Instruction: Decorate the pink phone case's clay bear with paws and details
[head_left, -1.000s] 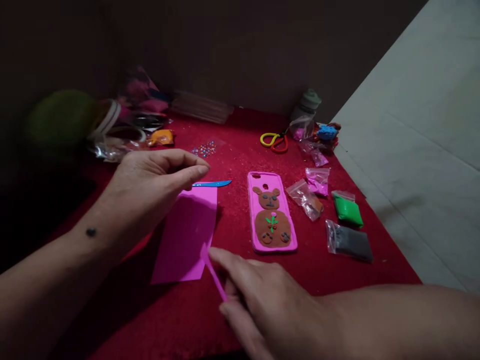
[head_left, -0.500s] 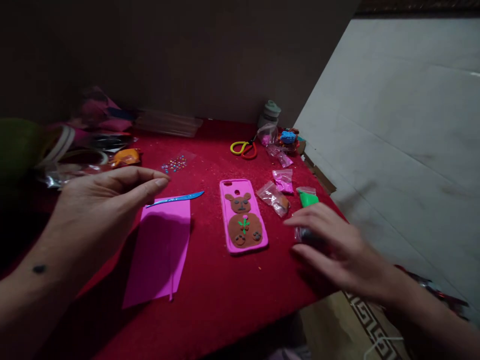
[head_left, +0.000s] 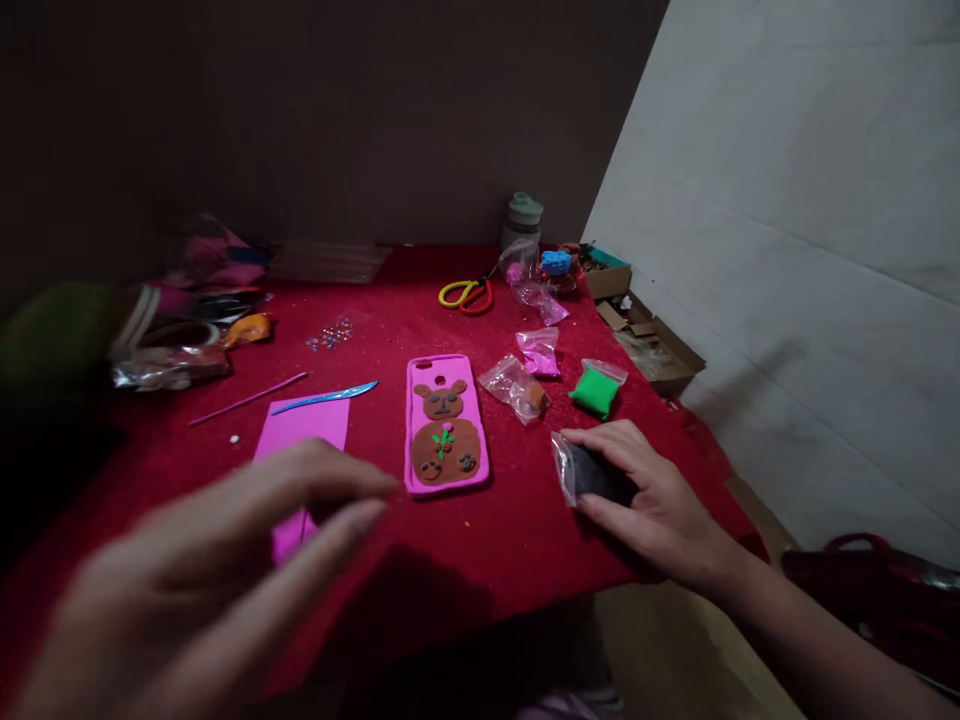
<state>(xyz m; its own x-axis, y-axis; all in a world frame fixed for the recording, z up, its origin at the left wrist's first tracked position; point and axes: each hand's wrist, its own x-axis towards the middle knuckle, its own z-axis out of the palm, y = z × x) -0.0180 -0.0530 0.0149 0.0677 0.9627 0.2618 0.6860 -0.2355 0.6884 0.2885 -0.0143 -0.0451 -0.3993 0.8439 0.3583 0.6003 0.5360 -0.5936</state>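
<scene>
The right hand (head_left: 664,510) has its thumb on one side of the black bag (head_left: 596,478) and its fingers on the other, so it has a good hold. The bag is by the near right corner of the red surface (head_left: 517,560). I cannot tell if it is up off it a little. The left hand (head_left: 217,560) is blurry. Its thumb and finger tips are close together, and I cannot tell if something tiny is between them. The pink phone case (head_left: 448,425) with the clay bear (head_left: 427,445) lies back from the near edge, between the hands.

I think the bag should be held snugly but not squeezed hard, as the stuff inside may be soft. It seems best to lift it straight up, so it won't bump the green bag (head_left: 596,390) by the right edge. Both hands should be clear of the bear, since clay might smudge.
</scene>
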